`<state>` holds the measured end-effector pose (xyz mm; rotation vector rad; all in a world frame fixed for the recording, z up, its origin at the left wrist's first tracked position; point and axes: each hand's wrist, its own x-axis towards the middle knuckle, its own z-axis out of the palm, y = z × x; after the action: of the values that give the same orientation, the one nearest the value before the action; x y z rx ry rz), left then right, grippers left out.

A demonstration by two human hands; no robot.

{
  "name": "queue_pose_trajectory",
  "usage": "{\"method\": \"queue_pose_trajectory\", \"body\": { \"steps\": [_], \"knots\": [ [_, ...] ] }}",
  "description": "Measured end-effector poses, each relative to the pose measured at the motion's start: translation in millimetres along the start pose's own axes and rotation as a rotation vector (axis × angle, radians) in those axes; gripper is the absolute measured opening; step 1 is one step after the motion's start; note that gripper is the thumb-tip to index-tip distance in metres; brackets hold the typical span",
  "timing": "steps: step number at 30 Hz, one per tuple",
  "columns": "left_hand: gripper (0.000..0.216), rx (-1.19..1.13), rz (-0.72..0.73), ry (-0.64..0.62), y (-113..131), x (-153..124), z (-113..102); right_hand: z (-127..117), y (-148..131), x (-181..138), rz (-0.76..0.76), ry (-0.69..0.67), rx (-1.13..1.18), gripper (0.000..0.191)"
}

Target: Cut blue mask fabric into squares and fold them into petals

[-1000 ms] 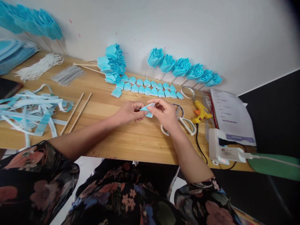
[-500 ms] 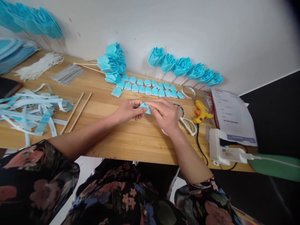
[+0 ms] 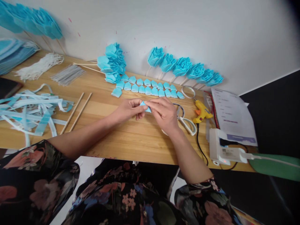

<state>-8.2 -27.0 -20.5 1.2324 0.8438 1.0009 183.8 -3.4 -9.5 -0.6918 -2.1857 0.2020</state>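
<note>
A small folded piece of blue fabric [image 3: 145, 106] is pinched between my two hands above the table. My left hand [image 3: 130, 111] grips its left side with thumb and fingers. From the right, my right hand [image 3: 166, 113] presses its fingertips on the other side, hiding part of it. Just beyond my hands lie two rows of folded blue petals [image 3: 148, 90] with pointed tops. White-handled scissors [image 3: 188, 125] rest partly under and beside my right hand.
Blue fabric roses [image 3: 184, 66] on sticks lean against the wall; more roses [image 3: 114, 62] lie behind the petals. A yellow glue gun [image 3: 202, 112] and white power adapter [image 3: 215, 147] are at right. Cut strips [image 3: 35, 109], two wooden sticks [image 3: 79, 112] and grey wires [image 3: 67, 75] lie left.
The blue fabric piece now shows a sharper triangular shape, its point upward, between my fingers. My right fingers have shifted slightly on it; the things on the table have not moved.
</note>
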Motion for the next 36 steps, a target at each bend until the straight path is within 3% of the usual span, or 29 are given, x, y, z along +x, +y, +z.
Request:
{"method": "queue_pose_trajectory", "body": {
  "steps": [6, 12, 15, 18, 24, 30, 36],
  "knots": [
    [0.030, -0.006, 0.002, 0.003, 1.7, -0.6, -0.6, -0.7, -5.1, 0.0, 0.115, -0.008, 0.115, 0.029],
    [0.029, -0.024, 0.018, 0.054, 2.8, 0.6, -0.3, -1.8, -2.6, -0.7, 0.671, -0.057, 0.634, 0.040],
    [0.030, -0.023, 0.020, 0.086, 3.2, 0.7, 0.5, -3.4, -0.4, 0.4, 0.781, -0.167, 0.826, 0.043],
    [0.029, -0.022, 0.015, 0.110, 3.6, 1.0, 0.5, -3.1, -0.5, 1.5, 0.783, -0.221, 0.858, 0.038],
    [0.029, 0.037, 0.013, 0.088, 2.8, 2.2, -1.2, 0.2, -0.6, 2.7, 0.760, -0.097, 0.758, 0.031],
    [0.025, 0.139, -0.054, 0.030, 3.6, 0.6, 2.1, 1.5, -2.2, 3.7, 0.721, -0.067, 0.711, 0.029],
    [0.023, 0.213, -0.042, -0.021, 5.6, -1.3, 5.3, 5.9, -4.5, 0.8, 0.672, -0.014, 0.606, 0.014]
  ]
}}
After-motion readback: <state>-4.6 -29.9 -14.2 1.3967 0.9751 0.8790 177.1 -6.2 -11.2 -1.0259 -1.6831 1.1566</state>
